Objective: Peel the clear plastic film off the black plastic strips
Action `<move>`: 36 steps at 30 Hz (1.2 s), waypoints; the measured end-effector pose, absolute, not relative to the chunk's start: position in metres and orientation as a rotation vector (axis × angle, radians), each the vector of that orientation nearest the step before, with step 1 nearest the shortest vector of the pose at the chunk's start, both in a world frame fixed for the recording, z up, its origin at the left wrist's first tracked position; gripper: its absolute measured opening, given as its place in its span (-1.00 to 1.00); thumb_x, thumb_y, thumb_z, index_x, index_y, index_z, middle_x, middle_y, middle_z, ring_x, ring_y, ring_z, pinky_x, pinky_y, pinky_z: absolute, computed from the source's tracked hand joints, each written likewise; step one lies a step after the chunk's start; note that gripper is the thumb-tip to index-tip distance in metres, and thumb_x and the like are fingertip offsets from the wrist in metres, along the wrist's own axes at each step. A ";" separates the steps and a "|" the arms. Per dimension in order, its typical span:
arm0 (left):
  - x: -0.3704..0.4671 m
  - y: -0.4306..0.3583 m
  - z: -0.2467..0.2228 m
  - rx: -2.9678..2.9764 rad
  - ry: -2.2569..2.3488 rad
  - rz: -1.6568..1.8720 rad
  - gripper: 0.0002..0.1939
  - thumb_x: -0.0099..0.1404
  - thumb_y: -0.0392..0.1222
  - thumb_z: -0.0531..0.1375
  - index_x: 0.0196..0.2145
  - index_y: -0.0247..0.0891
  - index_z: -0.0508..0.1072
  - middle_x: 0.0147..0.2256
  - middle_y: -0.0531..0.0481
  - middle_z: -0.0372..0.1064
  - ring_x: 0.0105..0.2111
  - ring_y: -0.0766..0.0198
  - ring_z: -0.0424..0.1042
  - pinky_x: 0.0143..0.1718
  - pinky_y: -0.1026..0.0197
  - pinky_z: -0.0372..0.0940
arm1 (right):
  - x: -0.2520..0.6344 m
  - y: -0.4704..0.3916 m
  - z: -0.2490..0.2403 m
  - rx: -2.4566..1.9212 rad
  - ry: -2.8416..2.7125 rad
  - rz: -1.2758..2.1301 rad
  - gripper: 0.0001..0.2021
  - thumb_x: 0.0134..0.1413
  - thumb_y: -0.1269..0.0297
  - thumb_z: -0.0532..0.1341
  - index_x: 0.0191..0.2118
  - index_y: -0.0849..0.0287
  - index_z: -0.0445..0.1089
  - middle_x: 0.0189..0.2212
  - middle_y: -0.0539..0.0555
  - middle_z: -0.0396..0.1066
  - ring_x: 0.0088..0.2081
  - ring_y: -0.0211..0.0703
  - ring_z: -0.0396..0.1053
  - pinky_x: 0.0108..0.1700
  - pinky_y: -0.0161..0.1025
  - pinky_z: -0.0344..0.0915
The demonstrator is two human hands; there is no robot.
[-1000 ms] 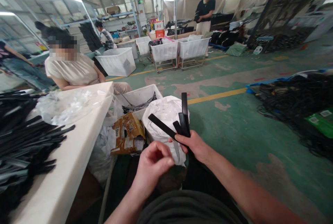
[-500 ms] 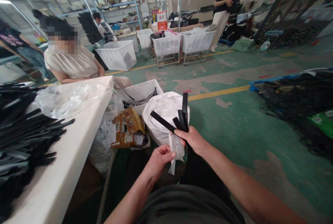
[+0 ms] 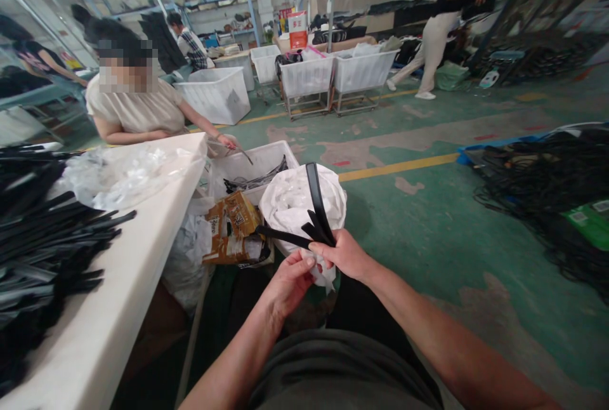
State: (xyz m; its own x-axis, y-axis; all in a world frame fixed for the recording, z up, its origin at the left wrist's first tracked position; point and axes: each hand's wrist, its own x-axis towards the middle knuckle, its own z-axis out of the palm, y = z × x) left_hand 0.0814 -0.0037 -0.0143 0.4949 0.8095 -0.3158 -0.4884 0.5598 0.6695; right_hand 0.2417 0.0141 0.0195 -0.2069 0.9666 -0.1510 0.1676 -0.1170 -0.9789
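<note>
My right hand [image 3: 346,254] grips a small bunch of flat black strips [image 3: 314,204] that fan up and to the left. My left hand [image 3: 291,280] is just below it, fingertips pinching a white paper or film piece [image 3: 322,275] at the base of the strips. Both hands hover over my lap, in front of a white sack [image 3: 294,202] on the floor.
A white table [image 3: 109,308] at my left carries a heap of black strips [image 3: 38,232] and clear plastic bags [image 3: 124,175]. Beside the sack are a torn brown carton [image 3: 233,232] and a white bin [image 3: 257,165]. A seated person [image 3: 137,112] reaches toward that bin. Black cable heaps [image 3: 542,175] lie right.
The strips in my right hand tilted leftward and lowered. My left hand rose to meet the right at the white piece. The person at the back walked right; the seated person reached toward the bin.
</note>
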 end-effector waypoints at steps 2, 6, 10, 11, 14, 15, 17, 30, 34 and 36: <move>0.082 -0.005 -0.014 0.552 0.667 0.829 -0.71 0.05 -0.15 0.41 -0.28 -0.33 0.55 -0.38 -0.05 0.48 -0.39 0.34 0.39 -0.25 0.29 0.27 | 0.242 0.014 0.020 -1.344 -1.444 1.366 -0.70 -0.02 0.04 0.22 -0.51 0.21 0.31 -0.77 -0.10 0.21 -0.71 -0.35 0.13 -0.63 -0.38 0.06; 0.078 -0.012 -0.012 0.582 0.704 0.772 -0.61 -0.05 -0.16 0.47 -0.25 -0.36 0.57 -0.34 -0.06 0.48 -0.37 0.35 0.39 -0.25 0.31 0.28 | 0.241 0.016 0.021 -1.367 -1.460 1.324 -0.69 -0.04 0.05 0.22 -0.57 0.20 0.28 -0.76 -0.09 0.22 -0.69 -0.34 0.14 -0.61 -0.37 0.09; 0.071 -0.022 -0.018 0.562 0.811 0.667 -0.58 -0.20 -0.14 0.53 -0.36 -0.36 0.57 -0.48 0.03 0.41 -0.52 0.43 0.29 -0.33 0.29 0.31 | 0.237 0.019 0.021 -1.369 -1.456 1.302 -0.68 -0.03 0.05 0.22 -0.57 0.19 0.27 -0.76 -0.10 0.21 -0.68 -0.35 0.12 -0.60 -0.38 0.08; 0.069 -0.025 -0.020 0.552 0.837 0.648 -0.57 -0.22 -0.13 0.54 -0.39 -0.36 0.56 -0.51 0.06 0.37 -0.55 0.44 0.27 -0.35 0.27 0.33 | 0.237 0.020 0.020 -1.371 -1.456 1.299 -0.68 -0.03 0.05 0.22 -0.57 0.19 0.27 -0.76 -0.11 0.20 -0.68 -0.35 0.12 -0.60 -0.38 0.08; 0.061 -0.031 -0.028 0.547 0.892 0.641 -0.57 -0.22 -0.07 0.53 -0.42 -0.36 0.54 -0.55 0.10 0.31 -0.58 0.45 0.24 -0.41 0.26 0.34 | 0.235 0.023 0.019 -1.369 -1.468 1.305 -0.69 -0.04 0.06 0.22 -0.56 0.19 0.27 -0.76 -0.12 0.19 -0.68 -0.34 0.12 -0.61 -0.39 0.07; 0.058 -0.032 -0.030 0.550 0.903 0.655 -0.57 -0.17 -0.03 0.52 -0.43 -0.37 0.54 -0.56 0.10 0.29 -0.59 0.46 0.23 -0.43 0.27 0.34 | 0.235 0.024 0.018 -1.367 -1.473 1.309 -0.69 -0.05 0.06 0.22 -0.56 0.19 0.27 -0.76 -0.12 0.19 -0.68 -0.34 0.12 -0.61 -0.39 0.07; 0.052 -0.034 -0.033 0.554 0.911 0.699 -0.58 -0.08 0.05 0.47 -0.44 -0.37 0.53 -0.61 0.11 0.27 -0.63 0.48 0.20 -0.43 0.28 0.33 | 0.235 0.024 0.017 -1.361 -1.479 1.315 -0.70 -0.05 0.06 0.22 -0.57 0.18 0.26 -0.75 -0.13 0.19 -0.68 -0.35 0.12 -0.61 -0.39 0.06; 0.040 -0.040 -0.043 0.437 0.832 0.927 -0.68 0.10 0.00 0.39 -0.40 -0.34 0.50 -0.65 0.17 0.19 -0.63 0.49 0.13 -0.30 0.24 0.30 | 0.238 0.030 0.010 -1.402 -1.398 1.348 -0.71 0.00 0.08 0.23 -0.54 0.20 0.34 -0.80 -0.11 0.18 -0.74 -0.35 0.09 -0.65 -0.36 0.04; 0.037 -0.039 -0.040 0.554 0.831 0.867 -0.61 0.07 0.00 0.41 -0.25 -0.35 0.54 -0.58 0.12 0.26 -0.58 0.47 0.20 -0.26 0.23 0.29 | 0.235 0.032 0.011 -1.383 -1.408 1.390 -0.71 0.00 0.08 0.22 -0.42 0.26 0.44 -0.78 -0.11 0.20 -0.74 -0.36 0.07 -0.66 -0.36 0.04; 0.038 -0.036 -0.038 0.622 0.857 0.869 -0.56 0.08 0.04 0.39 -0.20 -0.34 0.54 -0.45 0.03 0.35 -0.48 0.41 0.29 -0.26 0.25 0.27 | 0.233 0.033 0.010 -1.358 -1.435 1.411 -0.71 -0.03 0.08 0.24 -0.44 0.25 0.43 -0.76 -0.11 0.21 -0.72 -0.37 0.08 -0.65 -0.38 0.04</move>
